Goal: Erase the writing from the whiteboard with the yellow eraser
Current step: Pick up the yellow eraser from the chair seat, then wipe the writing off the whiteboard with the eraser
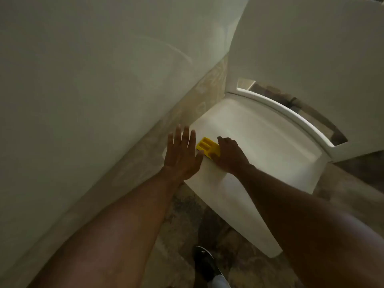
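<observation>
My right hand is curled over the near end of the yellow eraser, fingers bent down on it; I cannot tell whether the grip is fully closed or only resting. The eraser lies ribbed side up on the seat of a white plastic chair, close to the seat's left edge, so its wiping face is probably underneath. My left hand is flat and wide open, 5 digits spread, holding nothing, just beside the eraser at the seat's corner; likely bracing me as I bend. Both forearms reach down from above. To the left runs a large pale slanted surface, possibly the whiteboard; dim light, no writing legible on it. Patterned floor below, 1 dark shoe visible. Judgement: pick-up stage, erasing not yet begun
</observation>
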A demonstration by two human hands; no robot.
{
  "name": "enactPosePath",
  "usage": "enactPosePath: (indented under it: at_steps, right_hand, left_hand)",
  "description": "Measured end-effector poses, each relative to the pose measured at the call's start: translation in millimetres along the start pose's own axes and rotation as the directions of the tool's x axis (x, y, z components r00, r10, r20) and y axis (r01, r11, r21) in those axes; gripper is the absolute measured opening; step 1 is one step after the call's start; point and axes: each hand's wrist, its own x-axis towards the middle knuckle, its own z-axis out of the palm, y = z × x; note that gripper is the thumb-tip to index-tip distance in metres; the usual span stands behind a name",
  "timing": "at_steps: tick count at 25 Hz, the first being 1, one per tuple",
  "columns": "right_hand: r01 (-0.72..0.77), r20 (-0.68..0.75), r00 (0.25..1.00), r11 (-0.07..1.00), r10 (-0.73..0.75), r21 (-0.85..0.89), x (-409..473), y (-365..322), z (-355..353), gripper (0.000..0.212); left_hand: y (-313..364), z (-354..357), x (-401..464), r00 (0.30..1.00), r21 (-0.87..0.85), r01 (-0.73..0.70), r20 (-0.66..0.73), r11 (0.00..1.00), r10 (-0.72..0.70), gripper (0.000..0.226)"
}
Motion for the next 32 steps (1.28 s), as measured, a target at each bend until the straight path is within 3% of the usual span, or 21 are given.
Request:
enactPosePath:
  at_steps: [4,8,14,18,22,25,32]
  right_hand:
    - [-0.022,0.056,0.998,1.000,0.021,0.016,-1.0,-1.1,14.5,0.073]
    - [-0.008,0.013,1.000,0.999,0.007,0.051,-0.3,-8.6,14.2,0.065]
    - [0.049,-0.167,0.986,0.972,-0.011,0.228,-6.0,-54.8,-22.5,0.058]
    - [0.217,-0.323,0.940,0.927,-0.114,0.305,-15.5,-111.8,-69.7,0.053]
    - [0.412,-0.483,0.853,0.825,-0.198,0.388,-36.7,-186.6,-127.2,0.066]
    - [0.543,-0.597,0.758,0.761,-0.263,0.354,-57.6,-243.3,-168.1,0.068]
    - [0.796,-0.799,0.456,0.581,-0.392,0.169,-127.8,-375.3,-257.9,0.075]
  left_hand:
    - [0.9,14.0,-5.1,1.000,0.004,0.015,0.020,1.000,-0.015,0.078]
    - [-7.0,4.7,-11.2,1.000,0.005,0.013,-0.016,1.000,-0.013,0.079]
    - [-30.9,-46.2,-34.8,0.982,0.011,0.059,-0.178,0.998,-0.056,0.078]
    - [-51.0,-103.7,-63.3,0.930,0.014,0.057,-0.364,0.998,-0.048,0.075]
    - [-70.7,-180.5,-102.0,0.861,0.083,0.107,-0.506,0.991,-0.051,0.076]
    - [-84.0,-236.6,-136.3,0.783,0.121,0.134,-0.621,0.984,-0.030,0.076]
    - [-128.3,-368.1,-243.3,0.536,0.243,0.237,-0.840,0.941,0.082,0.075]
